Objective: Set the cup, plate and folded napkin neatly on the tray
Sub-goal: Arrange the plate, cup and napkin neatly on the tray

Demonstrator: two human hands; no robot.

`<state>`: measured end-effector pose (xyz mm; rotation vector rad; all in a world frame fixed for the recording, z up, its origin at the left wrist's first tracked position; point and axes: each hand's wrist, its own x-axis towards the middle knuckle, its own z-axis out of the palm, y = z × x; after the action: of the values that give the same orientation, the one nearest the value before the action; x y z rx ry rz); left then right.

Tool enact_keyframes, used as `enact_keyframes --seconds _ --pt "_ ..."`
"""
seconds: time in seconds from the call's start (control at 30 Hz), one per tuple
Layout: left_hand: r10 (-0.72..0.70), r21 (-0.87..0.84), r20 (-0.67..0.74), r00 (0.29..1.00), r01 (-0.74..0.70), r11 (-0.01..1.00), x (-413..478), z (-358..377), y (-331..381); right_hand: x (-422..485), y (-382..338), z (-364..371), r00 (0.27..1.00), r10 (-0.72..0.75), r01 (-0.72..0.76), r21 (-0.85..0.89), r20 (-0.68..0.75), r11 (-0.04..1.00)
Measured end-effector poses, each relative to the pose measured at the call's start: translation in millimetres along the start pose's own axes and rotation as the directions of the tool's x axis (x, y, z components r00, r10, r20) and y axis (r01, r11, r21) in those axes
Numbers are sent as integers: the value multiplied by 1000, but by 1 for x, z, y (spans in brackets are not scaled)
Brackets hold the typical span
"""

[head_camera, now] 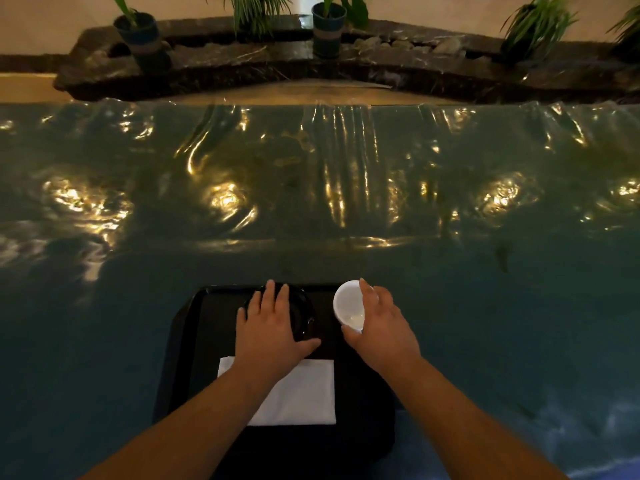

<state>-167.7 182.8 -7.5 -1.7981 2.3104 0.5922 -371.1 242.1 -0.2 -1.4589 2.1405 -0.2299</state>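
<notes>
A black tray [188, 344] lies near the table's front edge. On its far left sits a black plate [300, 308], with my left hand [268, 329] laid flat over it, fingers spread. A white cup [348, 304] stands upright at the tray's far right corner; my right hand [381, 325] wraps its right side, thumb at the near rim. A folded white napkin [304, 393] lies on the tray's near half, partly under my left forearm.
The table [485, 306] is covered with a shiny teal plastic sheet, wrinkled toward the far edge. Beyond it runs a dark stone ledge [242, 64] with potted plants [140, 31] in dark pots.
</notes>
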Motion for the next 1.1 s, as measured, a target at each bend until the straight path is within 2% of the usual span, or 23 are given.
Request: enact_keyframes --seconds 0.13,0.53,0.93,1.1 --pt "-77 64 86 993 71 995 -1 4 -23 5 -8 5 1000 -1 1 -5 -5 1000" --pt "-23 105 117 993 11 994 0 -3 -49 14 -23 13 1000 -6 6 -15 10 1000" --pt "-41 9 76 996 41 999 -7 -10 -78 21 -47 21 1000 7 -7 -28 29 1000" --pt "-6 -4 112 994 6 1000 -3 -15 -87 23 -55 23 999 -9 10 -19 33 1000"
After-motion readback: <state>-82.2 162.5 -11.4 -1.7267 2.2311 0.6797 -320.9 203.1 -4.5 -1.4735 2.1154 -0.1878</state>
